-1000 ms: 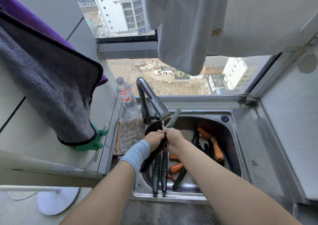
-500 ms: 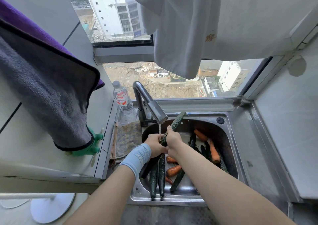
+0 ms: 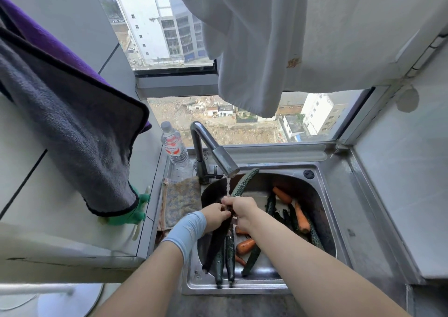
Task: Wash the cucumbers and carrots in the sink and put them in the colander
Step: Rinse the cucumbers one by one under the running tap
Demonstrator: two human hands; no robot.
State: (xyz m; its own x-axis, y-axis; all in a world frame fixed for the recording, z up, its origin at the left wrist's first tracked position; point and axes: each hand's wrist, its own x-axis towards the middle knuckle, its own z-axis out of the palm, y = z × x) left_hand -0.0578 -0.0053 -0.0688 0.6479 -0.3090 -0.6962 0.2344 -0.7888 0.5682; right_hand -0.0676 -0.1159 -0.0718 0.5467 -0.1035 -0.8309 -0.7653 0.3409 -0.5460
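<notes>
Stainless sink (image 3: 266,288) below a window, faucet (image 3: 218,154) running: one cucumber (image 3: 244,182) under rinse.
Both hands are curled round the cucumber's middle, left hand (image 3: 214,216) just beside right hand (image 3: 244,210). Its long axis tilts from near-left up to far-right, tip just beside the faucet. Other cucumbers (image 3: 229,251) and carrots (image 3: 301,218) lie in the sink below, carrots nearer the right hand. No colander identifiable.

Dark green on the cucumber (image 3: 244,182) under the tap, orange on the carrots (image 3: 301,218), steel grey on the sink (image 3: 322,171). Pale blue wristband (image 3: 186,230). Charcoal towel (image 3: 72,127), black-edged, purple-backed. Mottled tan-and-blue dishcloth (image 3: 180,200). Clear bottle (image 3: 173,148), red-and-white label. Green glove (image 3: 131,216). White hanging cloth (image 3: 254,50).
</notes>
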